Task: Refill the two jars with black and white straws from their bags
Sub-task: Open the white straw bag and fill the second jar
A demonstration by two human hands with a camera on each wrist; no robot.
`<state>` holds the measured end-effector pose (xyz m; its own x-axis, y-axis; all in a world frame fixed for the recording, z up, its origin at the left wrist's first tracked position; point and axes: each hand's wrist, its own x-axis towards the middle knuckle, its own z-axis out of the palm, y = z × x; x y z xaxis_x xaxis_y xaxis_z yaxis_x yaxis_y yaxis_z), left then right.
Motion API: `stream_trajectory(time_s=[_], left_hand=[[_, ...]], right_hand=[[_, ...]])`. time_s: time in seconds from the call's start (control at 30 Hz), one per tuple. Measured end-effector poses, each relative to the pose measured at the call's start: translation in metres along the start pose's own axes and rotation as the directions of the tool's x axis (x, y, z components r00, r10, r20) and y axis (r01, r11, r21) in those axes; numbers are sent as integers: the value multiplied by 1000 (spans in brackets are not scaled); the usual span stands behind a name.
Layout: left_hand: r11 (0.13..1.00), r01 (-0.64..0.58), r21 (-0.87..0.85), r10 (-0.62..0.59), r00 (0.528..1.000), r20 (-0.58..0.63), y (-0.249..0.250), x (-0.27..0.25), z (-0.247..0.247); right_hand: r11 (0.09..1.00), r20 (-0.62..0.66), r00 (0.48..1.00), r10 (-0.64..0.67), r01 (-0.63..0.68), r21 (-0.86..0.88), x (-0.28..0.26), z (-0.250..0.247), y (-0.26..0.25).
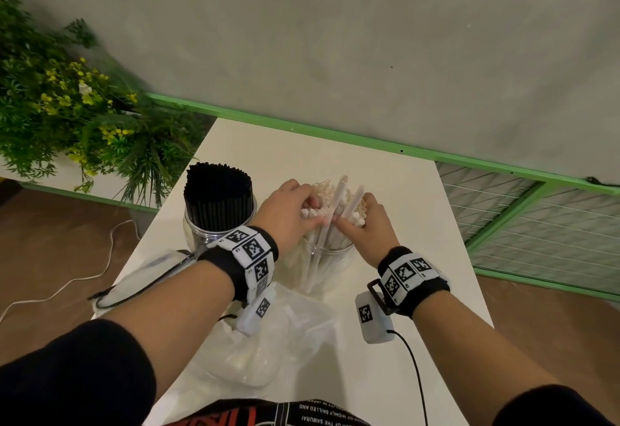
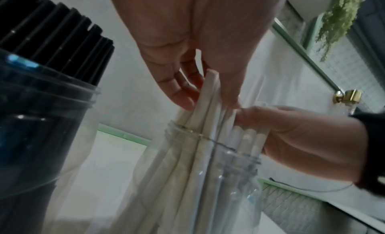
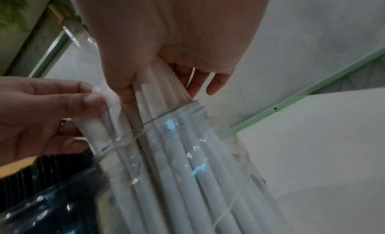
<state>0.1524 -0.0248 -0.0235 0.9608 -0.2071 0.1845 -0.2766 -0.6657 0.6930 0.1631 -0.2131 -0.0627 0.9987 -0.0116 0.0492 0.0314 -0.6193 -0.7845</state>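
A clear jar in the middle of the white table holds a leaning bunch of white straws. My left hand grips the straw tops from the left, and my right hand grips them from the right. In the left wrist view the left hand pinches several white straws between thumb and fingers above the jar's rim. The right hand curls round the white straws in the right wrist view. Left of this stands a second jar packed with black straws.
Crumpled clear plastic bags lie on the table in front of the jars, near my body. Green plants stand at the far left. A green frame rail and mesh panel run behind and right. A white cable trails on the floor.
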Motion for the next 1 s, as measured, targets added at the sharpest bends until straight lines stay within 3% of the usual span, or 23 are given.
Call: stream_trajectory(time_s=[0.2, 0.4, 0.57, 0.67, 0.8, 0.87, 1.0], left_hand=[[1000, 22, -6, -22, 1000, -17, 0, 2, -5], [969, -246, 24, 245, 969, 33, 32, 16, -8], [976, -217, 20, 218, 976, -29, 20, 14, -6], [929, -301, 217, 295, 954, 59, 5, 1, 4], [878, -239, 414, 180, 968, 177, -8, -13, 20], [901, -200, 384, 144, 975, 170, -12, -14, 24], [988, -128, 80, 123, 990, 66, -20, -15, 22]], right_hand=[[970, -1, 978, -207, 206, -126, -7, -6, -7], [966, 37, 974, -222, 225, -131, -4, -3, -3], [955, -4, 964, -264, 261, -137, -7, -5, 0], [902, -31, 920, -392, 378, -208, -12, -6, 1], [802, -2, 859, -512, 477, -359, -15, -2, 1], [787, -22, 852, -522, 472, -397, -17, 1, 1], [818, -2, 864, -503, 475, -325, -30, 0, 3]])
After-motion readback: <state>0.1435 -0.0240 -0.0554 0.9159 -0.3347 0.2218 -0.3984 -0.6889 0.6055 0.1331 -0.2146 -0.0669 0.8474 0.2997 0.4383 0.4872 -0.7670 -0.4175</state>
